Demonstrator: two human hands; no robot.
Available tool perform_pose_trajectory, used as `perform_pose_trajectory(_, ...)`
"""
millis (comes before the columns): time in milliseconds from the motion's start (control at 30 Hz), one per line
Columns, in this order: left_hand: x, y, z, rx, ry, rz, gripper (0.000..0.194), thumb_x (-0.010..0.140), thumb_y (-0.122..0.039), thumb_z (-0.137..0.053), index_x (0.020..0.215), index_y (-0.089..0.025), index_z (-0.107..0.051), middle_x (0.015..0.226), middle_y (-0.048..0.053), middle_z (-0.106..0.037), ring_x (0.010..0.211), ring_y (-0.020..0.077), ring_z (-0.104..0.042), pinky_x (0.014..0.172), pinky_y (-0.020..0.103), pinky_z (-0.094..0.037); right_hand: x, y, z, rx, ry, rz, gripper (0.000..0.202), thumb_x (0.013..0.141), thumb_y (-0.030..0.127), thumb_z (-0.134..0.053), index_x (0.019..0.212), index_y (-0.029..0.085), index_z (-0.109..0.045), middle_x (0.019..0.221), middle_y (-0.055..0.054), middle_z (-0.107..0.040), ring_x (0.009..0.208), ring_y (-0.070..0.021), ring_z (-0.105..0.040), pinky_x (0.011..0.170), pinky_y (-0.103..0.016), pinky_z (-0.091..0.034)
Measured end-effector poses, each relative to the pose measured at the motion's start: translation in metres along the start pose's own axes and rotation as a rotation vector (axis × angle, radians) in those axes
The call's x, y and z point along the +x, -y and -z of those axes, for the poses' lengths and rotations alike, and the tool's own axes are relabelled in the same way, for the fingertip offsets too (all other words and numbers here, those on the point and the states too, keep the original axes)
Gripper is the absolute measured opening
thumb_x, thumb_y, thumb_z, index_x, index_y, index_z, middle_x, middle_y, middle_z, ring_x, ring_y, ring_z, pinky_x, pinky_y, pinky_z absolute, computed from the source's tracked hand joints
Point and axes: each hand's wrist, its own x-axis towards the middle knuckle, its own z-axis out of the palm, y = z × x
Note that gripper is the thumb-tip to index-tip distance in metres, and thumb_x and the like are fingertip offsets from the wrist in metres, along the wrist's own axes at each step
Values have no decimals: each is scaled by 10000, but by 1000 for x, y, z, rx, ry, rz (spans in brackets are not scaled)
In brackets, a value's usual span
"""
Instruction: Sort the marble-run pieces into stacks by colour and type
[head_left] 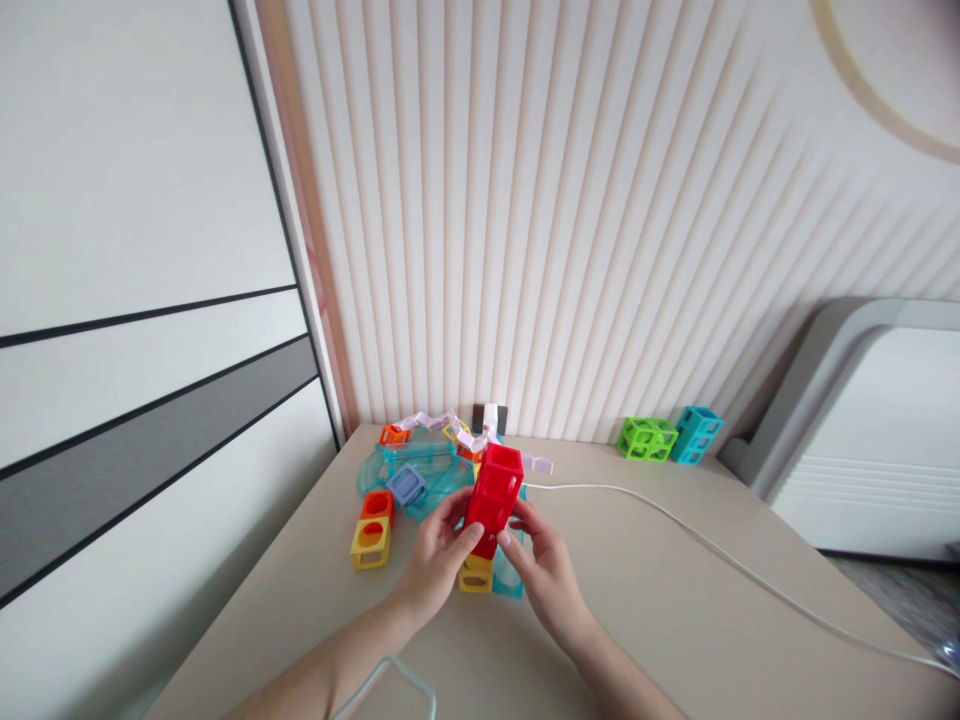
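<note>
Between my two hands a tall red block stack (499,485) is held up, with hollow openings in its sides. My left hand (439,550) grips its left side, thumb in front. My right hand (541,560) closes on the right side, fingers behind and thumb near the lower edge. Below and partly behind the red stack are a yellow block (475,578) and a translucent teal piece (509,578). Left of my left hand lie a joined orange block (377,505) and yellow block (370,545), and a blue-violet block (406,485) rests on translucent teal pieces (420,460).
A pale purple chain of pieces (442,424) lies across the pile by the wall socket (490,418). Green blocks (646,438) and a blue block stack (697,435) stand at the back right. A white cable (697,540) crosses the table (645,610).
</note>
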Motion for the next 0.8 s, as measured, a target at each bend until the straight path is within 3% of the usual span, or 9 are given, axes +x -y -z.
perform_pose_trajectory(367,3,-5,0,-9,31,60,491,773,-485,-798,1129,-157,-714,1081,142,-778,1040,315,-710,931,443,-545,0,6,1,-90,25,53,335,884,454,-703,1144,254,-771,1030,-60,-757,940,-259,-654,898,-369,-517)
perform_pose_trajectory(800,3,0,5,-103,154,100,477,849,-479,-730,1225,-187,-706,1208,145,-747,1132,336,-686,963,481,-545,0,-1,3,-55,9,51,374,915,421,-677,1252,265,-725,1066,-70,-731,958,-255,-620,882,-363,-504)
